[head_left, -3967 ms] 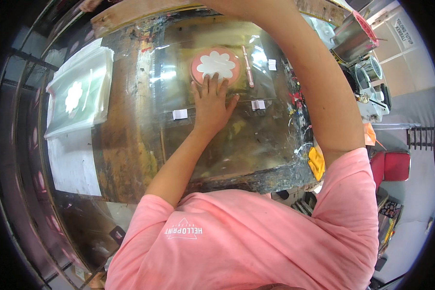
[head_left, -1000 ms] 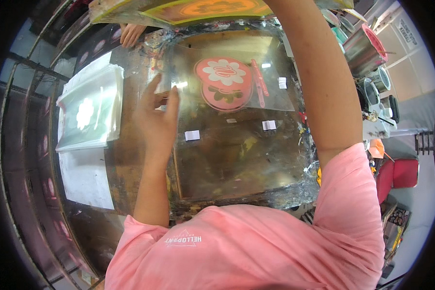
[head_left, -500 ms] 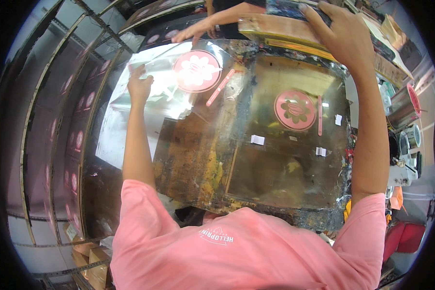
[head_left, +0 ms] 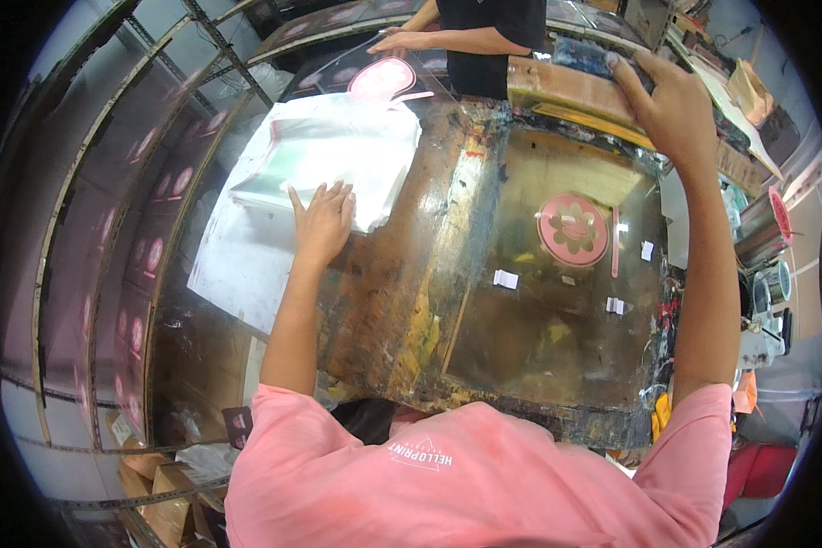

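Observation:
My left hand (head_left: 324, 222) rests flat, fingers spread, on a stack of clear plastic sheets (head_left: 338, 157) lying on the left of a paint-stained work table (head_left: 411, 310). My right hand (head_left: 667, 105) reaches up and grips the raised wooden screen frame (head_left: 575, 87) at the table's far edge. Under it, a glass-topped print bed (head_left: 557, 338) shows a pink round flower print (head_left: 573, 228) with small white tape tabs (head_left: 505, 279) around it.
Another person in a black top (head_left: 489, 36) stands across the table, a hand (head_left: 402, 41) by a sheet with a pink flower print (head_left: 381, 79). Drying racks (head_left: 128, 274) holding printed sheets curve along the left. Cans and tools (head_left: 767, 274) crowd the right.
My left hand carried a printed sheet off the bed to the left and now lies on the sheet stack. My right hand stayed up on the frame. My view swung left.

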The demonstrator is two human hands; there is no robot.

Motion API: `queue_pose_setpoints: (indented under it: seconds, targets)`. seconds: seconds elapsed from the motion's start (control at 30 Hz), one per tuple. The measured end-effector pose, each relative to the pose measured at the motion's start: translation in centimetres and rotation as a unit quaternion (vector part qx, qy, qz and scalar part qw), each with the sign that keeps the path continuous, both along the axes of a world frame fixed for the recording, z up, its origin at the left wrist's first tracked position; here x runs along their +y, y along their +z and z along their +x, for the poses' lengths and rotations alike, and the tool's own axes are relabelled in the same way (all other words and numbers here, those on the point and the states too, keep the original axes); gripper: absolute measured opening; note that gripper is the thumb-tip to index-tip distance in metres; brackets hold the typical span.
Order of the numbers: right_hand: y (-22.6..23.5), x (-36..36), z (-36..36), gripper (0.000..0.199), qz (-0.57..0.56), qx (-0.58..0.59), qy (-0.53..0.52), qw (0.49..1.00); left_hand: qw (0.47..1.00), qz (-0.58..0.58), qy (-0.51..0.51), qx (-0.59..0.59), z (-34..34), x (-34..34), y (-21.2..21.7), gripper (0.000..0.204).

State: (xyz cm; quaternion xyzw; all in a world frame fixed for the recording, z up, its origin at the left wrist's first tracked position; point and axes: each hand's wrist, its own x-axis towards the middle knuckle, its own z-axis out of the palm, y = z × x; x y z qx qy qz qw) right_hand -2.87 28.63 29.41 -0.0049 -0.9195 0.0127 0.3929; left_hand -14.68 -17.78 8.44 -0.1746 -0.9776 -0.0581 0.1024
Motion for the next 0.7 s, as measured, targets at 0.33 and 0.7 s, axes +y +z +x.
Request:
queue_pose_setpoints:
  seconds: [0.33, 0.7]
  targets:
    - [0.1, 0.4, -0.3, 0.057, 0.013, 0.007, 0.01, 1.0, 0.977, -0.028, -0.209, -0.011, 5.5, 13.8, 3.7, 0.043]
    - [0.9, 0.8, -0.2, 0.067, 0.001, -0.003, 0.018, 1.0, 0.922, 0.038, -0.38, -0.068, 17.1, 32.7, -8.9, 0.135]
